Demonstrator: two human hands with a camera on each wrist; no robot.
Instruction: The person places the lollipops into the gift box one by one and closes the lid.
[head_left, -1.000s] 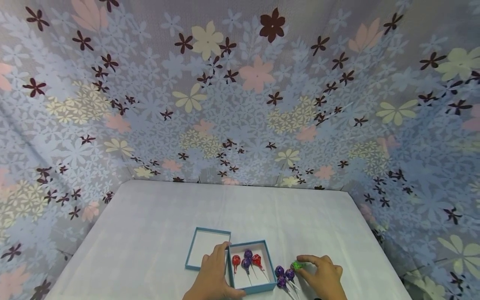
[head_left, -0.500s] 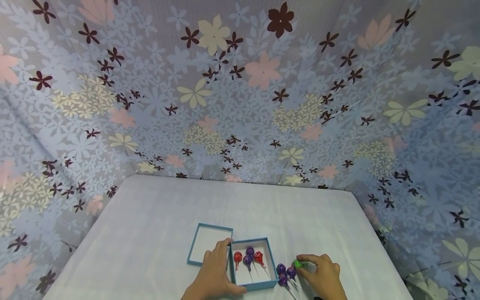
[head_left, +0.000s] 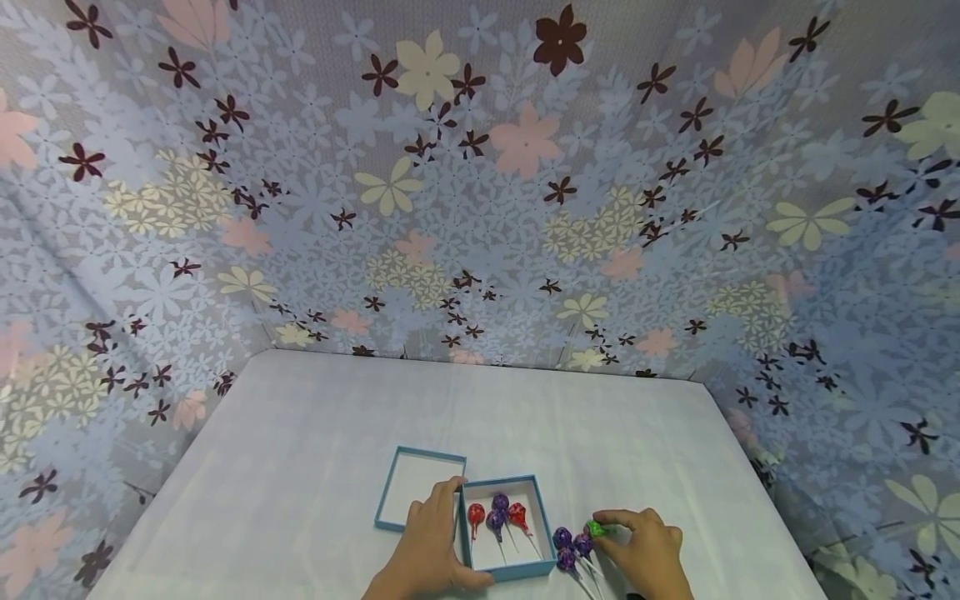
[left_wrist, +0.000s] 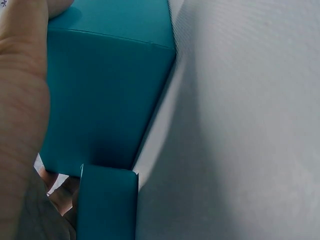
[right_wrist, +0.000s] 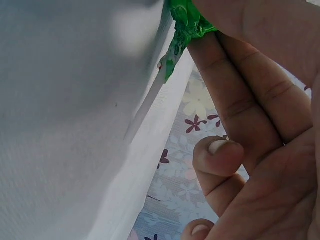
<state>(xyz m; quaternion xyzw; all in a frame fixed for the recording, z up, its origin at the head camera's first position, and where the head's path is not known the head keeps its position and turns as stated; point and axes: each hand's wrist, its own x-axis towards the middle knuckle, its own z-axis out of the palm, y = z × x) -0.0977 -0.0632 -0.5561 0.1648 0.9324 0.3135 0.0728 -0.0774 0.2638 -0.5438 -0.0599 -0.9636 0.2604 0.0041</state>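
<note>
My left hand [head_left: 426,542] holds a blue box [head_left: 528,570] by its left side, thumb at the front wall and fingers toward the far left corner. Two red lollipops [head_left: 476,513] and two purple lollipops [head_left: 495,521] lie inside the box. In the left wrist view, the blue wall of the box [left_wrist: 105,95] sits against the hand. To the right of the box, my right hand [head_left: 647,546] pinches a green-wrapped lollipop [head_left: 595,529] by its head. Its white stick [right_wrist: 146,107] shows in the right wrist view. Three purple lollipops [head_left: 566,558] lie between that hand and the box.
A shallow blue-rimmed lid [head_left: 420,451] lies left of the box, partly behind the left hand; its inside is white. Both rest on a white-covered table [head_left: 315,433]. Flowered cloth [head_left: 480,208] rises behind and beside the table.
The view shifted slightly between the first two head frames. Both hands stay where they were, the right one pinching the green lollipop throughout. The box's contents look the same.
</note>
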